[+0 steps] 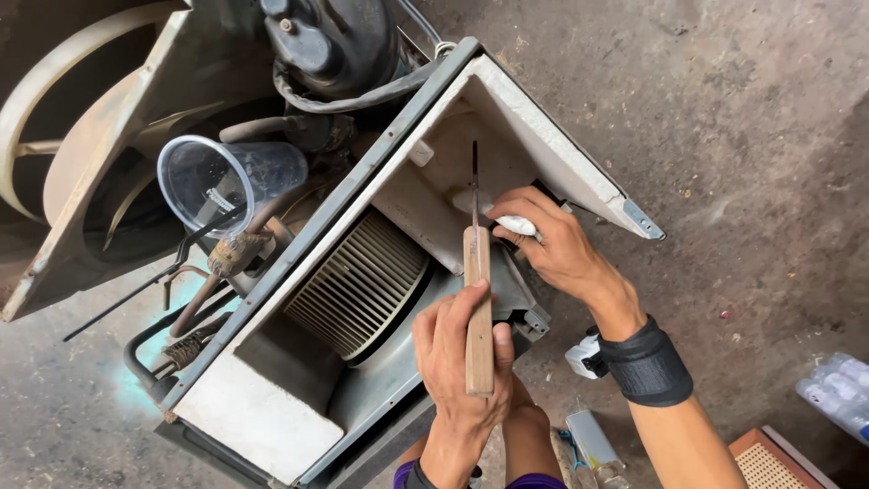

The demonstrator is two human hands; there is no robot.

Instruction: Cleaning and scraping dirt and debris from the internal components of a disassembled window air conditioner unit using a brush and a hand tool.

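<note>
My left hand (457,358) grips a wooden-handled tool (477,308) whose thin dark blade points up into the white casing (543,127) of an opened air-conditioner unit. My right hand (552,240), with a black wrist band, pinches a small white piece (511,224) against the casing wall beside the blade. Just left of both hands sits the ribbed blower wheel (358,281) in its grey housing.
A clear plastic cup (222,181) rests on copper pipes (213,281) at left. The dark compressor (330,41) stands at the top, a fan shroud (81,154) at far left. Small containers (593,435), clear bottles (837,389) and a woven-top stool (769,457) lie on the concrete floor.
</note>
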